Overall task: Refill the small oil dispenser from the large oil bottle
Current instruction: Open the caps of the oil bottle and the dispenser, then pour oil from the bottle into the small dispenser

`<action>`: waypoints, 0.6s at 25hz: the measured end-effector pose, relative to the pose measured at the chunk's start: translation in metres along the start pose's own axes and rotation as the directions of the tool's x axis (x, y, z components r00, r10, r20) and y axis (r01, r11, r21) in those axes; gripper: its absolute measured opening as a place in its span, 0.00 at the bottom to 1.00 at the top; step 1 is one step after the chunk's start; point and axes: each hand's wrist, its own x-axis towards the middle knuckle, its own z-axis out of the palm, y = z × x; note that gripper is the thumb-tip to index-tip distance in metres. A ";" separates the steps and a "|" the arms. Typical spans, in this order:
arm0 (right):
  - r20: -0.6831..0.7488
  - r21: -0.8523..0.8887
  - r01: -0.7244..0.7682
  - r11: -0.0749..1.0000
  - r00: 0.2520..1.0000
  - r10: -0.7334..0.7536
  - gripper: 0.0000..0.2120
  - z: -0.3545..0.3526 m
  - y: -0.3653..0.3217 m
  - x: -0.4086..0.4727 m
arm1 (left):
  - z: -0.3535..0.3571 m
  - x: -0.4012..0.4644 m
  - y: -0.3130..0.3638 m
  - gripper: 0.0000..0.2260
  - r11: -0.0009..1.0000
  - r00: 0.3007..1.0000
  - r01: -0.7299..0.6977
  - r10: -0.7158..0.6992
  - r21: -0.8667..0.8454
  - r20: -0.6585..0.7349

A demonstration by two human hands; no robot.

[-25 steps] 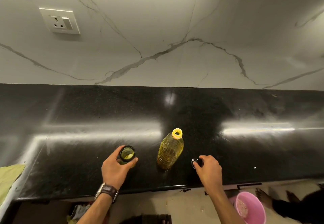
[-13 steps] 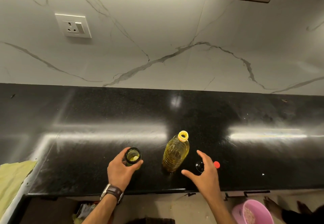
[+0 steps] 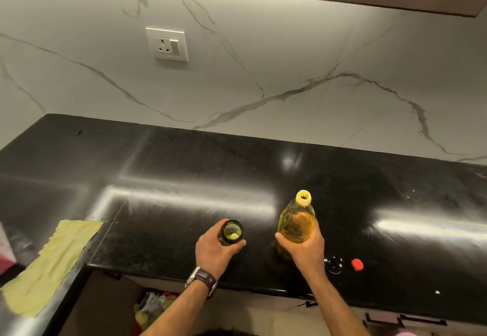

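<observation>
Near the counter's front edge, the left hand (image 3: pixel 214 250) curls around the small oil dispenser (image 3: pixel 232 233), mouth open and upright. Just to its right, the right hand (image 3: pixel 303 250) wraps the lower body of the large oil bottle (image 3: pixel 296 223), uncapped, standing upright; pouring means tipping it leftward over the dispenser.

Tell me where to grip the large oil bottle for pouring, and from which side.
Grip the large oil bottle round its wide lower body, from the near right side, where the right hand already wraps it. It stands upright and uncapped, and the narrow neck gives little hold. The left hand steadies the small dispenser to the bottle's left, so coming from the right probably keeps clear of it.
</observation>
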 end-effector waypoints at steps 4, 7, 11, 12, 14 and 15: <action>0.076 -0.172 0.163 0.972 0.986 -0.152 0.42 -0.019 -0.003 0.015 | 0.001 0.002 -0.003 0.30 1.000 1.000 0.005 -0.005 0.009 0.002; 0.118 -0.379 0.245 0.892 0.969 -0.216 0.46 -0.033 -0.002 0.024 | 0.001 0.002 -0.005 0.31 1.000 1.000 0.004 -0.004 0.011 -0.015; 0.178 -0.559 0.266 0.785 0.963 -0.200 0.47 -0.044 -0.003 0.025 | 0.003 0.002 -0.005 0.31 1.000 1.000 -0.013 0.014 0.024 -0.020; 0.200 -0.591 0.272 0.759 0.961 -0.189 0.48 -0.045 -0.003 0.024 | 0.002 0.002 -0.004 0.30 1.000 1.000 -0.014 0.015 0.020 -0.019; 0.238 -0.650 0.295 0.701 0.954 -0.180 0.48 -0.046 -0.002 0.024 | 0.001 0.001 -0.003 0.30 1.000 1.000 -0.014 0.014 0.018 -0.021; 0.253 -0.675 0.309 0.670 0.950 -0.183 0.48 -0.045 -0.001 0.023 | 0.001 0.001 -0.002 0.30 1.000 1.000 -0.013 0.013 0.016 -0.024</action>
